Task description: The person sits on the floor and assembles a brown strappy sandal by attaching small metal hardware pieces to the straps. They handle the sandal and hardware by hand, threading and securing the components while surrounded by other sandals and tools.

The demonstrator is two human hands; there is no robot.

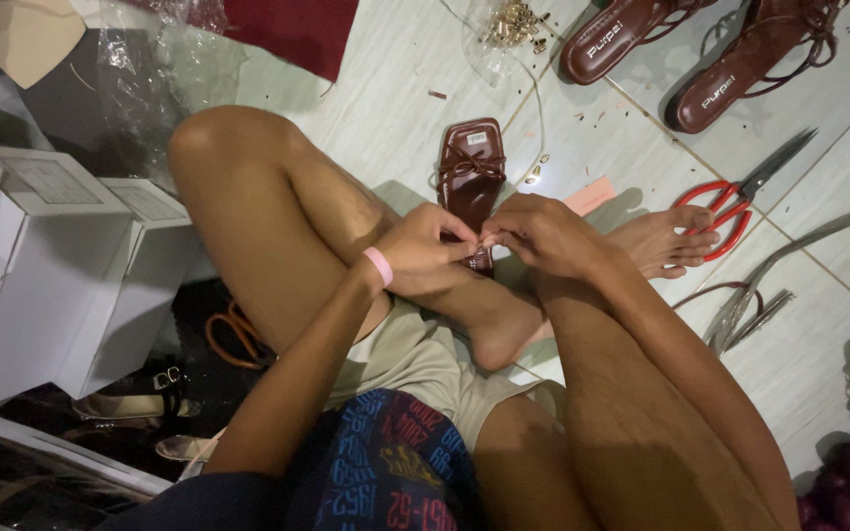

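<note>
A dark brown sandal (471, 167) with thin straps lies sole-up-and-away on the tiled floor in front of me, its near end under my fingers. My left hand (425, 246), with a pink band on the wrist, pinches something small at the sandal's near end. My right hand (541, 234) meets it there, fingertips touching the same small spot. What the fingertips hold is too small to make out. My crossed bare legs and feet lie under both hands.
Red-handled scissors (735, 202) lie on the tiles at right, beside my foot. Two more brown sandals (710, 49) stand at the top right. A clear bag of small metal fittings (514, 25) lies at the top. White boxes (41, 256) stack at left.
</note>
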